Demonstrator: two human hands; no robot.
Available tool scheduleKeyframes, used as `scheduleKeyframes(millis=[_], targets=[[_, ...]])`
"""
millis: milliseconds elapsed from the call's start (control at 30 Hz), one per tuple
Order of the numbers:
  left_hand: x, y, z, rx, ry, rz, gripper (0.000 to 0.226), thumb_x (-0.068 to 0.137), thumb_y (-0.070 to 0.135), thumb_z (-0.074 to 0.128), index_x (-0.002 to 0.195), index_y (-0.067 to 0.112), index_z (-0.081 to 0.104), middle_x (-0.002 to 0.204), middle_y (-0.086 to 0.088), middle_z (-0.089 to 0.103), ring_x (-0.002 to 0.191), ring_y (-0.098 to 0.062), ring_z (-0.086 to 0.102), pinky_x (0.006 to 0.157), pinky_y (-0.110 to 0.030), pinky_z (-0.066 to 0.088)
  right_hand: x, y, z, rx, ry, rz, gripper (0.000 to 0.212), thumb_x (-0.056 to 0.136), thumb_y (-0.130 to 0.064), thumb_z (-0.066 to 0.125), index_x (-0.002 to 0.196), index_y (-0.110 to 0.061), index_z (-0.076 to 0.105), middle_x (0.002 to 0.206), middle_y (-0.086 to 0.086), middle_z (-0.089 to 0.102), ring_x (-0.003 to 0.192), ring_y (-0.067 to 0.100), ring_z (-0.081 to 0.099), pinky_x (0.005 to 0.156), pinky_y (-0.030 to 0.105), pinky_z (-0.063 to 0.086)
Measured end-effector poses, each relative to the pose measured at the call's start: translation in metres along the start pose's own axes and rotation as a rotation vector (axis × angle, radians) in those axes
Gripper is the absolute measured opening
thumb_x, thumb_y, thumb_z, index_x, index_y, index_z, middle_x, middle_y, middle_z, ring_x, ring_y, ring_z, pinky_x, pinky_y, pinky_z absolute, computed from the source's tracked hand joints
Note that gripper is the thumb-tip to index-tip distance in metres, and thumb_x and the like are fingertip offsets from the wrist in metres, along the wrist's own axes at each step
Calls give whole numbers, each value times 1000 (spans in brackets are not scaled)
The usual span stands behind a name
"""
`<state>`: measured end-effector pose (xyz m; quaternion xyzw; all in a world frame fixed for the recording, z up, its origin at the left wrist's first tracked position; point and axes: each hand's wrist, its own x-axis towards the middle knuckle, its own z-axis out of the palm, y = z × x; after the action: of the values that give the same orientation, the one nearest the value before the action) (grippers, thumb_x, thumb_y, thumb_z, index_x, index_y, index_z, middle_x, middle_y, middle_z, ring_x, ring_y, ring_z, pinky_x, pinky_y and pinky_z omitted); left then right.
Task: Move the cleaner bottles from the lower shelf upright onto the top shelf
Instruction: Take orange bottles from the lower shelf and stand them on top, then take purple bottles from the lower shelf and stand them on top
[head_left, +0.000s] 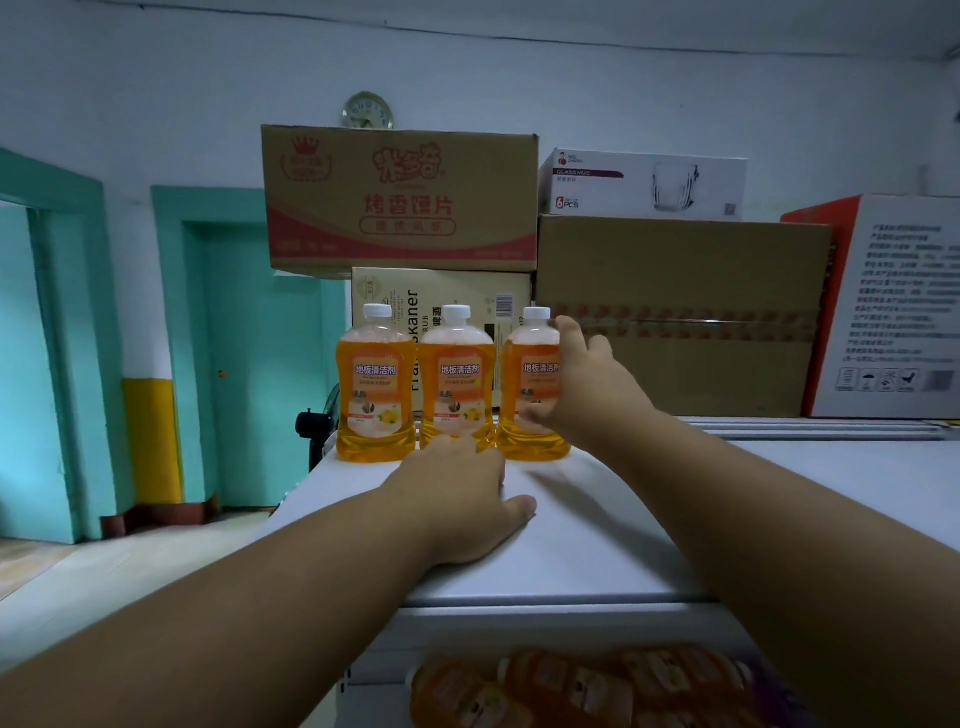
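Blurred orange cleaner bottles (582, 691) lie on the lower shelf nearest the camera. On the white top shelf (779, 499) three bottles stand upright in a row; the right hand (582, 387) wraps its fingers (569, 332) around the rightmost bottle (530, 384). The left hand (462, 499) rests flat, fingers together, before the middle bottle (457, 379).

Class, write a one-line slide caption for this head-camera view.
Right hand grips the third upright orange bottle on the top shelf; left hand rests flat.
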<state>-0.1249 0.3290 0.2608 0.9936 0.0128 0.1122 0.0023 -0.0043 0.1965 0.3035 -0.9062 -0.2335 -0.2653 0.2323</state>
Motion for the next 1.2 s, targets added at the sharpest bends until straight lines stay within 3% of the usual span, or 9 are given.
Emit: scheduleKeyframes(millis=[133,333,467,567,700,800,900,1033,1200], targets=[[-8,3,-7,-36,37,11,52,91,68,43,122,29,55,133,-1,51,118,-20,46,95,-40,44,-24,-5,-25,-4,132,-114,91,77,-49,77,147,-28,22,136,11,40,117,29,51,92,41,52],[-49,33,-10,-162,176,-4,43,92,61,49,123,31,54,124,7,56,107,-12,49,89,-34,46,-85,-18,-77,69,268,-301,75,82,-50,69,142,-29,28,133,5,43,110,17,48,84,25,38],[-92,67,-2,-160,432,17,41,93,61,45,125,35,53,121,14,55,109,-8,45,93,-32,40,-137,-15,-105,145,305,-346,67,84,-49,66,139,-31,32,133,1,43,106,8,40,83,25,37],[-131,98,20,-181,527,54,45,90,65,35,119,37,53,111,15,53,101,-8,42,84,-30,36,-188,0,-122,191,269,-365,63,85,-50,65,137,-33,33,133,-3,42,107,8,44,81,25,40],[-170,138,80,-205,435,55,38,89,61,35,109,34,53,96,14,44,92,-13,43,76,-32,31,-257,29,-126,221,159,-373,63,85,-52,62,137,-36,32,133,-6,40,112,9,47,84,25,43],[-187,156,123,-222,297,33,39,86,59,36,101,27,54,92,11,45,90,-18,47,77,-36,37,-296,48,-117,204,73,-334,64,84,-51,60,140,-31,36,131,-5,42,112,9,45,89,27,43],[-195,155,163,-253,196,-17,41,85,58,38,106,27,56,101,6,54,94,-20,49,83,-41,43,-324,65,-99,214,-3,-280,62,83,-47,63,138,-27,42,127,-5,44,110,12,48,89,30,45],[-183,137,203,-261,122,-71,41,88,55,49,117,26,57,115,1,59,105,-22,53,90,-38,43,-336,81,-66,165,-48,-199,60,83,-48,61,136,-23,46,125,-4,47,111,14,50,88,26,41],[-148,100,243,-153,80,-137,48,89,51,54,127,23,57,120,-7,62,103,-29,55,81,-37,44,-325,79,-20,120,-111,-98,58,83,-51,57,134,-25,46,120,-6,46,102,10,48,83,23,41]])
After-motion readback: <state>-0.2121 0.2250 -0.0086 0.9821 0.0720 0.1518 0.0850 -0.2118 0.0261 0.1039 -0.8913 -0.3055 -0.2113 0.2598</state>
